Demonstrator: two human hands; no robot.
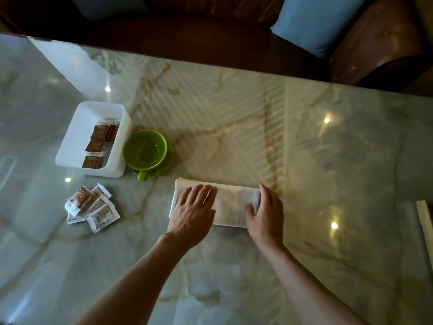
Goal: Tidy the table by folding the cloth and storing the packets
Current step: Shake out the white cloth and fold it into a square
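Cloth [232, 207] lies folded at table [351, 160] centre. Left hand [194, 207] presses it flat, fingers straight; right hand [266, 211] grips its three-o'clock end, fingers curled. Loose packets [91, 207] lie at nine o'clock, box [70, 146] at ten.

The left hand [195, 207] is covering the left part of the folded cloth [232, 207], and the right hand [264, 214] is hiding its right end. Print on the loose packets [92, 207] is staying too small to read. The box [70, 146] wall is hiding part of the packets inside [97, 146]. The blue cushion [316, 22] is running off the top edge.
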